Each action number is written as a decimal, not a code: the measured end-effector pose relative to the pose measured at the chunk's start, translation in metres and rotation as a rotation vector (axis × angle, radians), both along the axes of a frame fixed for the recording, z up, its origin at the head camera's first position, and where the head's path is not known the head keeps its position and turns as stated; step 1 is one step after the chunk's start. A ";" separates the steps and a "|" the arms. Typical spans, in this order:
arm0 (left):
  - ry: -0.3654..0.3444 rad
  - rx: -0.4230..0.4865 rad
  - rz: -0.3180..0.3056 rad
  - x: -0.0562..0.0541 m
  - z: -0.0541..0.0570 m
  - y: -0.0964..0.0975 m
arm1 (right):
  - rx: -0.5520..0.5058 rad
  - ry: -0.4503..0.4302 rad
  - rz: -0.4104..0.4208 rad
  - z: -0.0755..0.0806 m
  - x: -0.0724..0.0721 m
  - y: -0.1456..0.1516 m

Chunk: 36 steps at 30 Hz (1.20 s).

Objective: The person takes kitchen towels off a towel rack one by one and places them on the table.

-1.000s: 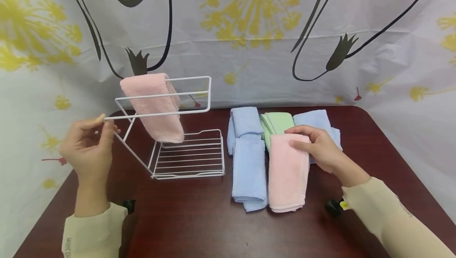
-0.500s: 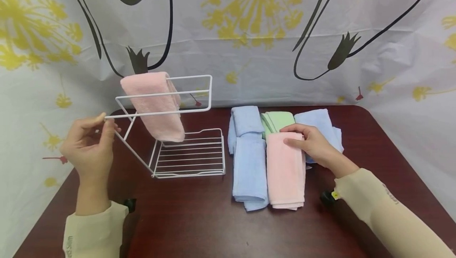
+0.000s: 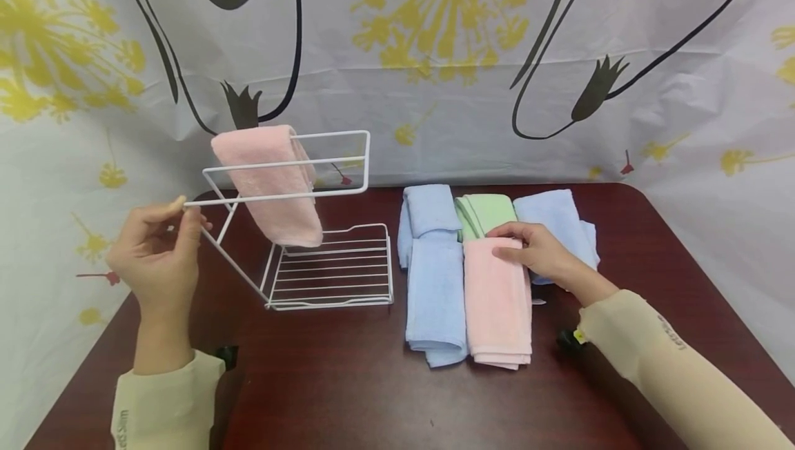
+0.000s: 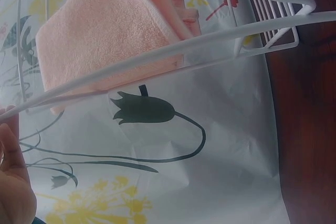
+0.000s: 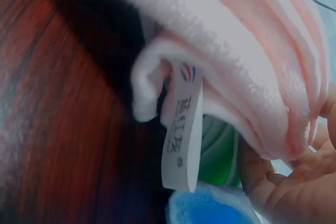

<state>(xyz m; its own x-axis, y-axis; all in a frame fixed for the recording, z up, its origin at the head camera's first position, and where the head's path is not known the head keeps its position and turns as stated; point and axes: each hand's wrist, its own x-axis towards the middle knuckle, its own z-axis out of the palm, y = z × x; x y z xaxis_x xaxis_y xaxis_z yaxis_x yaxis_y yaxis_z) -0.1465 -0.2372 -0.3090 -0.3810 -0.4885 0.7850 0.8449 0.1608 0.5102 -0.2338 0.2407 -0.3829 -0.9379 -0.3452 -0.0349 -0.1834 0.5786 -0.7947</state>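
Note:
My left hand pinches the upper front corner of a white wire rack between thumb and fingers. A pink towel hangs folded over the rack's upper bars, also filling the top of the left wrist view. To the right, my right hand pinches the far end of a second folded pink towel, thumb on top. In the right wrist view its layered edge shows, with a white label sticking out. This towel lies lengthwise beside a blue folded towel and in front of a green towel.
Another blue towel lies behind the first, and a further blue towel sits behind my right hand. The rack's wire base rests on the dark red table. A patterned cloth hangs behind.
My right hand and the pink towel it pinches have shifted slightly left, close against the blue towel. My left hand keeps its grip on the rack, which looks still.

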 end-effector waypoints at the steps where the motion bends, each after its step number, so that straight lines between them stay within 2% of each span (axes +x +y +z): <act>1: 0.001 0.000 0.000 0.000 0.000 0.000 | 0.004 0.002 0.005 -0.001 -0.001 0.000; 23: 0.001 -0.002 0.009 0.000 0.000 0.001 | 0.047 0.032 0.030 -0.006 -0.001 -0.005; 27: -0.009 -0.011 0.027 0.000 0.000 0.000 | 0.057 0.046 0.038 -0.006 -0.003 -0.003; 36: -0.016 -0.015 0.042 0.001 0.000 0.001 | 0.119 0.092 0.008 0.005 -0.003 0.004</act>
<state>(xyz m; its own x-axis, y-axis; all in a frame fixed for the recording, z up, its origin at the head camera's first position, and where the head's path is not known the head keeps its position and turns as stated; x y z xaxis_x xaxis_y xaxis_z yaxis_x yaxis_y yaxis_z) -0.1458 -0.2360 -0.3088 -0.3731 -0.4929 0.7860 0.8288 0.2038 0.5212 -0.2370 0.2451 -0.3781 -0.9361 -0.3515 0.0097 -0.2572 0.6657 -0.7005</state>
